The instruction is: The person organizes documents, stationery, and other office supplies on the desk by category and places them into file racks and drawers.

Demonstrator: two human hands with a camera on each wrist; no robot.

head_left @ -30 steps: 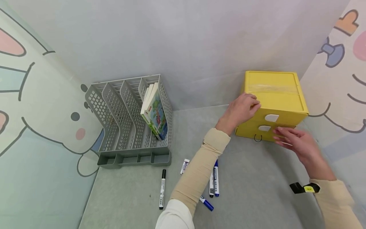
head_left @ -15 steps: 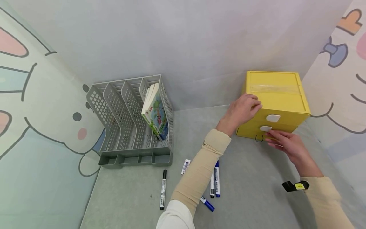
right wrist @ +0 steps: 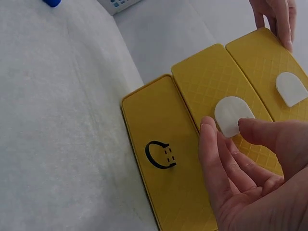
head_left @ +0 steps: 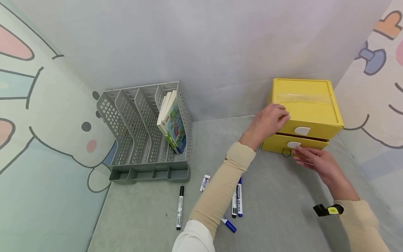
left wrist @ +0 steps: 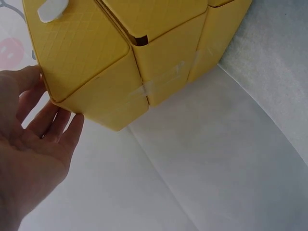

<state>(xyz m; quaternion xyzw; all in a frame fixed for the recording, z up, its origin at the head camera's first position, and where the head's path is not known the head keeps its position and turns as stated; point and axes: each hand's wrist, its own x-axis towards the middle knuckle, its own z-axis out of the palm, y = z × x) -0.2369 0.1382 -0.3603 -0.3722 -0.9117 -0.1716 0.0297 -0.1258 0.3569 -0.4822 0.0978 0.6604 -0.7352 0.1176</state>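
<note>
A yellow drawer unit [head_left: 303, 103] stands at the back right. My right hand [head_left: 324, 166] pinches the white handle [right wrist: 233, 115] of its middle drawer [head_left: 310, 142] between thumb and fingertips. That drawer juts out slightly, with a dark gap above it. My left hand [head_left: 266, 119] rests its fingertips on the unit's upper left front edge; the left wrist view shows the fingers [left wrist: 70, 132] against the edge. The top drawer's white handle [head_left: 302, 131] is untouched. Lower down, a black loop [right wrist: 159, 155] marks the bottom drawer's front.
A grey file rack [head_left: 141, 164] at the left holds several books [head_left: 174, 126]. On the table lie a black-capped marker [head_left: 179, 208], blue markers [head_left: 240, 199] partly behind my left forearm, and a small white labelled block [head_left: 205, 183]. A wall stands behind the unit.
My right hand has moved left to the middle drawer's handle and pulled the drawer slightly outward, opening a dark gap above it. The left hand has stayed at the unit's edge.
</note>
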